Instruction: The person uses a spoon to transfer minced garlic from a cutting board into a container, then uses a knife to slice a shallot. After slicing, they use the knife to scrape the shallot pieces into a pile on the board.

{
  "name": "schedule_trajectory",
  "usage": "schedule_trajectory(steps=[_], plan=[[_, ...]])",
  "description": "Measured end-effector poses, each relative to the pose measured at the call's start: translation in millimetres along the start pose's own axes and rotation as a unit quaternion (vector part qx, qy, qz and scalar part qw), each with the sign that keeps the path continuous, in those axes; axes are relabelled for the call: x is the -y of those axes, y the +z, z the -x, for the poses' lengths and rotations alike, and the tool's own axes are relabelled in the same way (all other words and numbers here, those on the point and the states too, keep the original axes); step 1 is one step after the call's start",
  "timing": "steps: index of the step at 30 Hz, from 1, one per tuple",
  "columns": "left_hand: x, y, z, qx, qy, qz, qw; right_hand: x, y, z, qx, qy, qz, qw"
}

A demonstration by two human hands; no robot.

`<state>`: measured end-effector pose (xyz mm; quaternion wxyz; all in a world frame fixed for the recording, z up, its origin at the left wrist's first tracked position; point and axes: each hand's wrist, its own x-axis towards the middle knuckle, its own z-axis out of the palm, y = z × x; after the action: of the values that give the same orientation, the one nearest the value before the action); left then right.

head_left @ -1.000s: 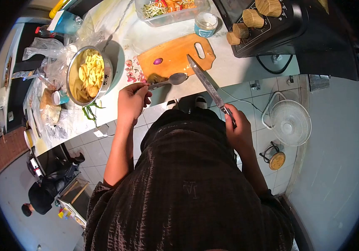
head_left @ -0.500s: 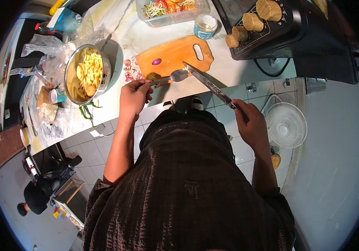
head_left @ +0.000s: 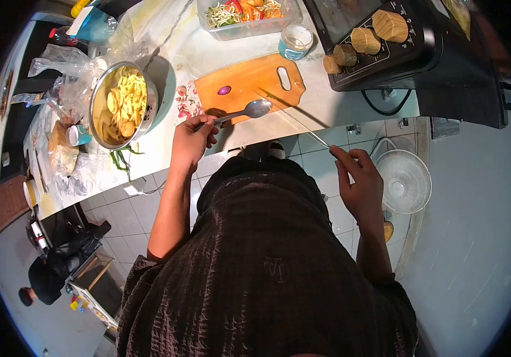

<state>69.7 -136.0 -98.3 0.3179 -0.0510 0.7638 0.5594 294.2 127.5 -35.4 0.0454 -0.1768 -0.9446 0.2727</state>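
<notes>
My left hand (head_left: 192, 140) grips the handle of a metal spoon (head_left: 249, 110), whose bowl hovers over the near edge of a wooden cutting board (head_left: 249, 77). A small purple onion (head_left: 224, 90) lies on that board. My right hand (head_left: 358, 178) holds a long knife (head_left: 294, 119) by its handle. The blade now shows edge-on as a thin line, pointing toward the board's near right corner. A steel bowl of sliced potato (head_left: 122, 105) stands on the counter to the left of my left hand.
A clear tub of chopped vegetables (head_left: 245, 13) and a small jar (head_left: 295, 40) sit behind the board. A black appliance (head_left: 398, 41) carries wooden blocks at right. Plastic bags (head_left: 65, 71) crowd the left counter. A white fan (head_left: 404, 181) stands on the tiled floor. Another person (head_left: 47, 276) is at lower left.
My right hand has swung the knife round and rolled it, so the flat blade now appears as a thin edge. The spoon in my left hand stayed by the board's near edge.
</notes>
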Motion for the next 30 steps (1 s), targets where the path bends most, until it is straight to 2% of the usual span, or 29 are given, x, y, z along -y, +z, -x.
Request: schedule_trajectory(steps=[4,6,9,12,17,19,30], plan=[[5,-2,-2,0.008,0.004,0.015,1.0,-4,5,0,-0.004,0.016,-0.04,0.999],[6,-3,-2,0.009,0.004,0.017,1.0,-4,7,-1,0.011,0.057,-0.104,0.993],[5,-5,-1,0.012,-0.006,0.023,1.0,-7,13,-1,-0.023,0.016,-0.104,0.994],[-6,-5,5,0.007,-0.016,0.025,1.0,-4,13,1,-0.011,0.07,-0.114,0.991],[-17,-11,8,0.007,-0.037,0.033,0.999,-10,21,0,-0.011,0.047,-0.102,0.994],[-21,-10,7,-0.018,-0.035,0.011,0.999,-10,23,-4,-0.009,0.044,-0.102,0.994],[-25,-7,-11,-0.022,-0.017,-0.009,1.0,-10,12,-19,0.009,0.026,-0.074,0.997]])
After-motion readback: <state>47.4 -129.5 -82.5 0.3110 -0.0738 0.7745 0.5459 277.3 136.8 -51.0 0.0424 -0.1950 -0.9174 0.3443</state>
